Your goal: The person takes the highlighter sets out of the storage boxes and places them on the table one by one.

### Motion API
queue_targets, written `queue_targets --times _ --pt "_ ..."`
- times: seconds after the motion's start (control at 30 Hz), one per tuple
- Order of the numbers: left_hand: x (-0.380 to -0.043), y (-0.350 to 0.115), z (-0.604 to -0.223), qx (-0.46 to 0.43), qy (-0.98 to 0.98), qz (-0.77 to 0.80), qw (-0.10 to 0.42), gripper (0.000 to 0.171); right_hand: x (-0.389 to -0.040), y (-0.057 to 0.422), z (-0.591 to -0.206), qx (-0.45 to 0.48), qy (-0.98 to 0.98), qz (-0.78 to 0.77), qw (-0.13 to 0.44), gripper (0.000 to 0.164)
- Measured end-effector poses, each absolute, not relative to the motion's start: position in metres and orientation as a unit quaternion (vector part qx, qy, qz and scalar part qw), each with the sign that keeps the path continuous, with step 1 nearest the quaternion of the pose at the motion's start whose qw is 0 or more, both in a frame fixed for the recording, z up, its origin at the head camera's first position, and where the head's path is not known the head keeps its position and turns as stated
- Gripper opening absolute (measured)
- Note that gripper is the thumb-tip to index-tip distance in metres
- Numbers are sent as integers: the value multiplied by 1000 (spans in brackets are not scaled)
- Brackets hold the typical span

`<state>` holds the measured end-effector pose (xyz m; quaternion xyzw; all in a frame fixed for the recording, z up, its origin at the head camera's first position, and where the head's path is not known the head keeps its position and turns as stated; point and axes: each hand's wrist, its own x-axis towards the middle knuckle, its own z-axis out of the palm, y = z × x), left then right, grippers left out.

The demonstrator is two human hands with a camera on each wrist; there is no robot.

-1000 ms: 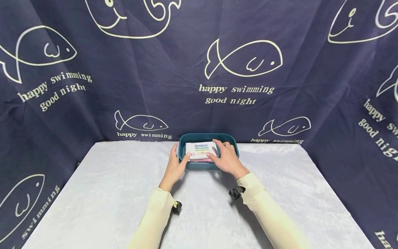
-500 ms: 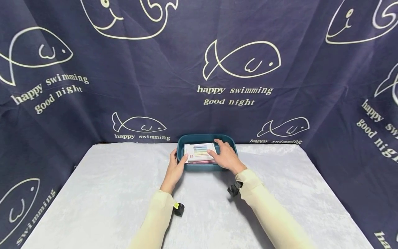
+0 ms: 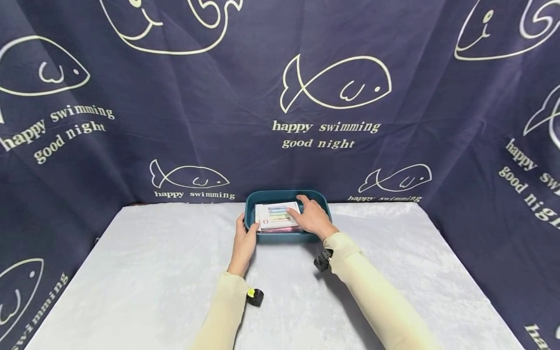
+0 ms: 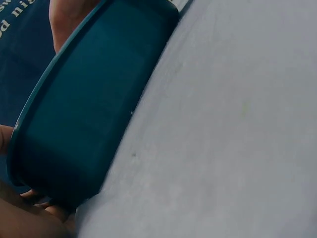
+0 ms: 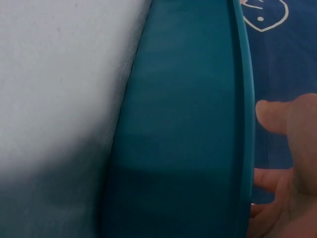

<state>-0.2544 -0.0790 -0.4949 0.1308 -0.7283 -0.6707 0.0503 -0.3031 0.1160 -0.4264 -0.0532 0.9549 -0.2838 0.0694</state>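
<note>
A dark teal plastic bin (image 3: pixel 286 237) stands at the back of the table. Inside lies a flat white box (image 3: pixel 273 223) printed with coloured stripes, with a pink item (image 3: pixel 286 229) partly hidden beneath it. My left hand (image 3: pixel 242 245) grips the bin's left side, fingers outside and thumb over the rim by the box's near left corner. In the left wrist view its fingers (image 4: pixel 54 210) curl against the bin's end wall. My right hand (image 3: pixel 314 218) reaches over the bin's right part, thumb on the box's printed top and fingers round its right edge; those fingers are partly behind the rim in the right wrist view.
A pale, cloth-covered table (image 3: pixel 175 272) spreads in front and to both sides. Dark blue curtain (image 3: pixel 245 112) with fish drawings hangs on three sides, close behind the bin.
The whole view has shifted slightly. My left hand has slid a little nearer along the bin's side, its thumb lower by the box's near corner. My right hand keeps about the same place over the box.
</note>
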Motion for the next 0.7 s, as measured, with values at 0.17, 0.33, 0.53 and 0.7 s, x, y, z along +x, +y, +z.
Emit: queue_targets --times 0.17,0.33,0.53,0.7 --pt "-258 -79 -493 136 -721 -678 39 61 -309 114 -428 -55 956 -280 75 77" --pt "-258 -82 -492 139 -704 -696 23 62 -314 111 -433 -53 959 -266 81 78" --pt "-263 -85 -490 141 -694 -706 20 63 -319 109 -433 -55 959 -267 83 77" --pt "-265 -82 -490 146 -698 -701 22 63 -322 108 -435 -54 960 -262 87 75"
